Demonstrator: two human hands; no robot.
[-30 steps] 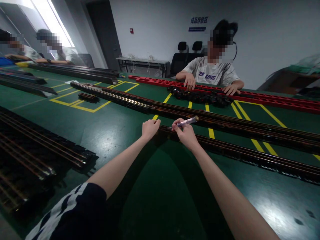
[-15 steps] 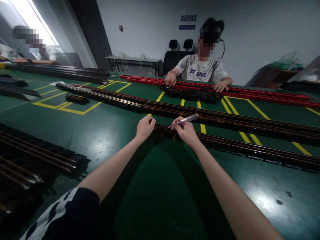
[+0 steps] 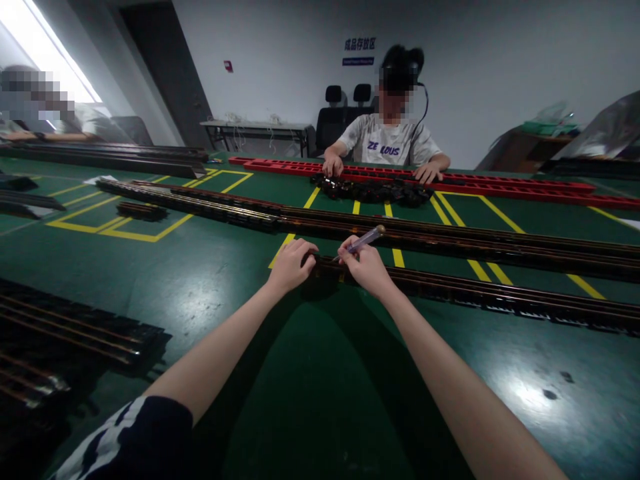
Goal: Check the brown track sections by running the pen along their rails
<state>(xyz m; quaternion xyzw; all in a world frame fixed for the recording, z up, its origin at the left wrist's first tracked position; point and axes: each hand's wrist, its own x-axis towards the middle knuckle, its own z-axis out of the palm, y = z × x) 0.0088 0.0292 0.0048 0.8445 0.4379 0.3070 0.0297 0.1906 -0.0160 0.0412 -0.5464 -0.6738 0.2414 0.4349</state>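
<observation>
My left hand [image 3: 290,268] grips the left end of a long black rail [image 3: 453,288] with thin copper-coloured strips along it, fingers curled over the top. In my right hand [image 3: 369,268] is a slim screwdriver [image 3: 368,237] with a clear purplish handle. Its handle leans up to the right, while the thin tip points down to the left at the rail, between my two hands. Whether the tip touches the rail is too small to tell.
Behind the rail runs a bundle of similar long rails [image 3: 320,222]. More rails [image 3: 85,323] lie at the left, and a short piece [image 3: 142,211] sits beyond. Across the green table [image 3: 295,400], a co-worker [image 3: 387,143] handles dark parts [image 3: 375,191] beside red rails [image 3: 530,189].
My left hand's fingers have spread and lifted a little over the rail's end. The screwdriver stays in my right hand near the same spot. The whole view has shifted slightly.
</observation>
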